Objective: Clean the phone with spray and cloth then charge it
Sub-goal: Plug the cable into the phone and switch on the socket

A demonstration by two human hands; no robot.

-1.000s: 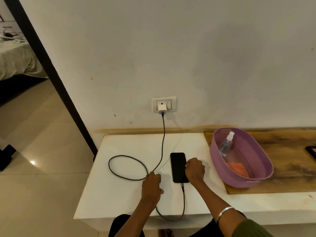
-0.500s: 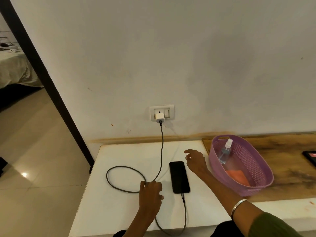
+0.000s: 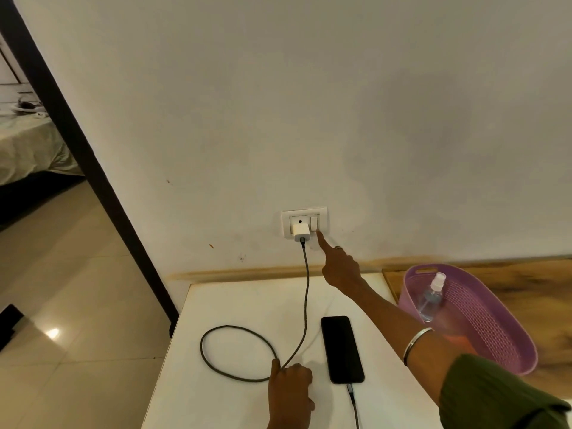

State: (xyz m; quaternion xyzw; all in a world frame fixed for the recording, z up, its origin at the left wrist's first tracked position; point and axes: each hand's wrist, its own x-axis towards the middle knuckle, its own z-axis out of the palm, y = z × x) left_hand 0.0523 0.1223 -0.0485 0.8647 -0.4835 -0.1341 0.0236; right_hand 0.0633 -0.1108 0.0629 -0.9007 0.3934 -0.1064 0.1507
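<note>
The wall (image 3: 340,103) rose behind the table (image 3: 247,305), which served as the reference surface. The white table stood against the wall, with a dark door frame (image 3: 93,168) to its left. A wooden counter (image 3: 526,289) adjoined the table's right edge and carried a purple basket (image 3: 495,320). Inside the basket, a clear spray bottle (image 3: 431,297) leaned against the near wall, and an orange cloth (image 3: 458,337) lay on the basket floor, partly hidden by the right forearm.

The phone (image 3: 342,348) lay flat, screen up and dark, on the table's right half, well apart from the basket. A cable (image 3: 306,289) was plugged into the phone's near end, looped on the table left of the phone, and rose to a white charger (image 3: 301,232) seated in the wall socket (image 3: 305,222) above the table.

The right hand (image 3: 339,267) was raised above the table's far edge, index finger extended with its tip touching the switch (image 3: 314,223) beside the charger; the other fingers were curled in. The left hand (image 3: 291,388) rested on the table left of the phone, fingers curled loosely over the cable where the loop crossed; whether it gripped the cable could not be determined.
</note>
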